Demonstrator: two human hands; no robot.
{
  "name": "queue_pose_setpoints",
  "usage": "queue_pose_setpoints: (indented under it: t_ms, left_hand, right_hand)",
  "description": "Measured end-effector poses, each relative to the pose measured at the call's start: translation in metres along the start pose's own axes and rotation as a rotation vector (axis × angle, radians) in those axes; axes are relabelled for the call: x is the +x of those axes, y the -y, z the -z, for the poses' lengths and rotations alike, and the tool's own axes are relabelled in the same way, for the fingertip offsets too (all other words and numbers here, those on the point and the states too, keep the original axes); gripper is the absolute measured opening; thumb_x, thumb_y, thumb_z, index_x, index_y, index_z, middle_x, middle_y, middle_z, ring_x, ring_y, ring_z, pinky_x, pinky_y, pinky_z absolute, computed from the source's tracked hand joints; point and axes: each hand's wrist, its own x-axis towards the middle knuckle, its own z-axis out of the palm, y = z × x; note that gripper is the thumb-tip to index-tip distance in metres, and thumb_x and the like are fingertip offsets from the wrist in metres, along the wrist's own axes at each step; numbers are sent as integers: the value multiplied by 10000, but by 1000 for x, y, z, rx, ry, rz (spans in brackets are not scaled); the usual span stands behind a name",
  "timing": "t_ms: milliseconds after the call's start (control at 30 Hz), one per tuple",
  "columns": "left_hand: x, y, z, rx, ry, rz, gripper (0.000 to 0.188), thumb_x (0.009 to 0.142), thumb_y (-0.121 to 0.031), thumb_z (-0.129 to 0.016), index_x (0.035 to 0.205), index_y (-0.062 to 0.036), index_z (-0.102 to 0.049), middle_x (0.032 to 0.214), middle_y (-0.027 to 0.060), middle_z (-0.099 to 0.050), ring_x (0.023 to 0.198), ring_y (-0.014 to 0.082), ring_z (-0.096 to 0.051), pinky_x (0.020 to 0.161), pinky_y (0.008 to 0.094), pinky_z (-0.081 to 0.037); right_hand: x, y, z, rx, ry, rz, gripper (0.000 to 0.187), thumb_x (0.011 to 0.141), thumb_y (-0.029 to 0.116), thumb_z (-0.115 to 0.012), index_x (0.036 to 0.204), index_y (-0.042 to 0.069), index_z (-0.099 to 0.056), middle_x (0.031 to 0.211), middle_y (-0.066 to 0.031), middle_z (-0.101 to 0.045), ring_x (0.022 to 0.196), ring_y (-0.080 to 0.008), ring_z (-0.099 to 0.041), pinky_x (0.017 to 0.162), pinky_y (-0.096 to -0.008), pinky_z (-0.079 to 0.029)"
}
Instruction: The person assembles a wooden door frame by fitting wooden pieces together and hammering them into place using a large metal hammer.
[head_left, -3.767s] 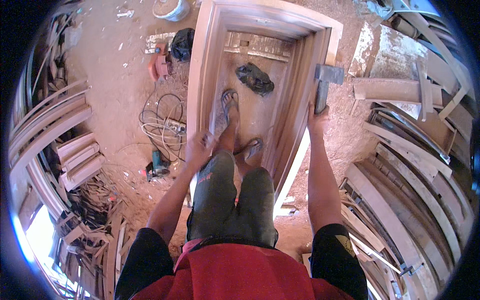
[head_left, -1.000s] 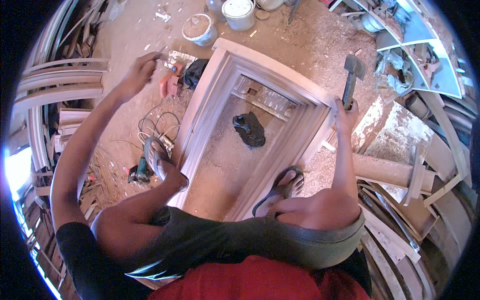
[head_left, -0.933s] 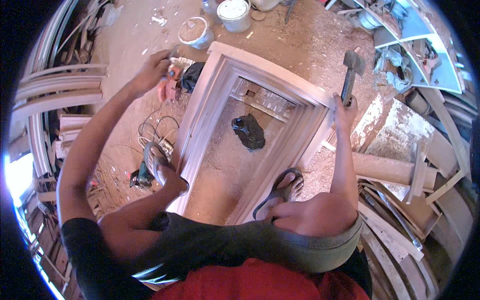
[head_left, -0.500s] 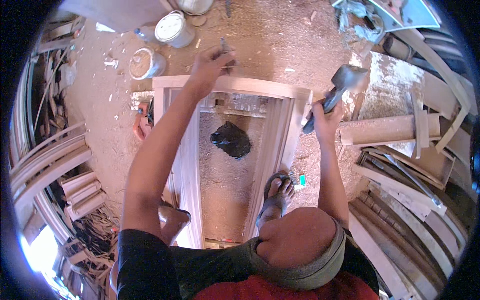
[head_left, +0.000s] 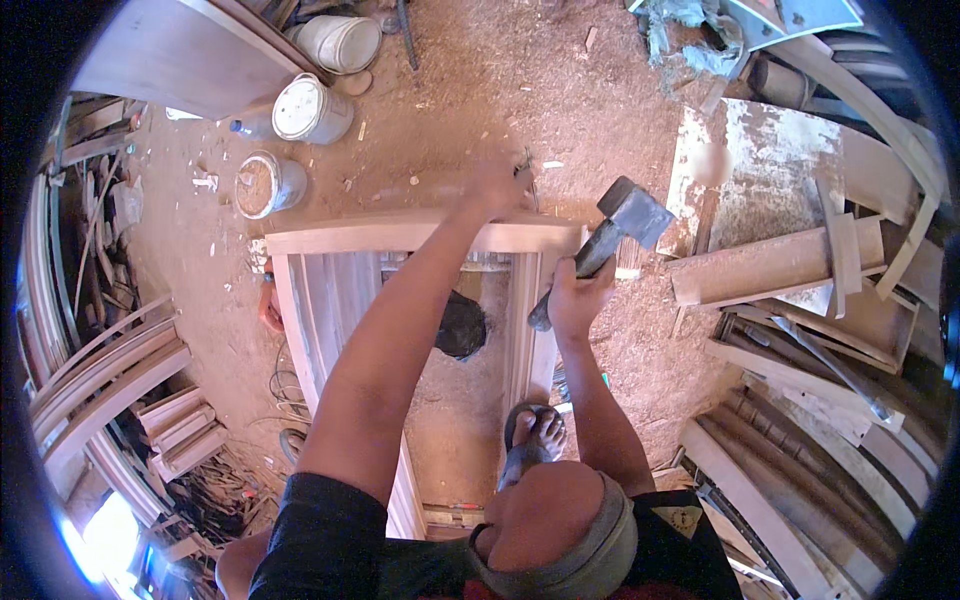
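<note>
Head view: the right hand (head_left: 580, 297) is gripping a hammer (head_left: 632, 217) by its handle, fingers wrapping firmly around it. The hammer's head is pointing away and to the right, showing beyond the near corner of the work, while the handle's butt is overlapping the right side of a wooden frame (head_left: 345, 239) in view. That frame is lying on the dusty floor (head_left: 440, 165), directly ahead of the person.

The left hand (head_left: 497, 187) is reaching across the frame to its far rail, toward the right end. Motion is blurring this hand; thin dark pieces (head_left: 527, 167) are showing at its fingertips. Whether it is gripping them, or touching the rail, I cannot tell.

Inside the frame's opening, a black bag (head_left: 463, 327) is lying on the ground, partly hidden by the left forearm. A sandalled foot (head_left: 537, 432) is resting at the frame's right side; whether it is bearing on the wood I cannot tell.

Left of the far rail, a bucket of brown material (head_left: 268, 187) is standing near a lidded white bucket (head_left: 310, 110). Boards (head_left: 775, 262) are lying to the right, well apart from the frame.
</note>
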Motion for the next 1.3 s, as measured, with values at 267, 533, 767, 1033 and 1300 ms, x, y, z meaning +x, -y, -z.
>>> queue_pose_setpoints:
  t_ms: [267, 533, 767, 1033, 1300]
  left_hand:
    - [10, -18, -18, -380, 194, 88, 181, 996, -151, -583, 1006, 29, -607, 791, 187, -674, 605, 269, -710, 590, 420, -582]
    - [15, -3, -35, -377, 144, 45, 280, 978, -272, -629, 978, 6, -604, 867, 171, -646, 774, 312, -639, 677, 436, -511]
    - [9, -19, -34, -514, 135, 93, 156, 965, -123, -629, 953, 31, -600, 814, 168, -683, 653, 246, -719, 568, 397, -587]
    - [5, -27, -20, -436, 139, 50, 150, 981, -110, -591, 966, 39, -589, 776, 150, -685, 628, 241, -713, 554, 376, -592]
    - [17, 0, -43, -134, 276, -26, 227, 876, -207, -674, 866, 15, -719, 799, 220, -713, 744, 297, -715, 726, 425, -547]
  right_hand:
    - [1, 6, -3, -149, -54, 42, 411, 793, 76, -658, 1154, -84, -545, 855, -124, -685, 748, -209, -669, 702, -359, -554]
    - [2, 6, -1, -98, -20, -72, 410, 786, 85, -663, 1148, -71, -549, 861, -120, -689, 752, -183, -664, 681, -342, -548]
    - [4, 2, 6, -128, 2, -82, 436, 777, 114, -679, 1150, -71, -547, 879, -150, -685, 757, -220, -672, 687, -372, -548]
    - [5, 5, 3, -138, 11, -50, 422, 775, 99, -679, 1144, -64, -555, 888, -154, -689, 794, -240, -678, 723, -375, -548]
    - [5, -1, 5, -136, 14, -37, 428, 754, 112, -682, 1137, -43, -570, 851, -151, -698, 735, -260, -692, 705, -397, -554]
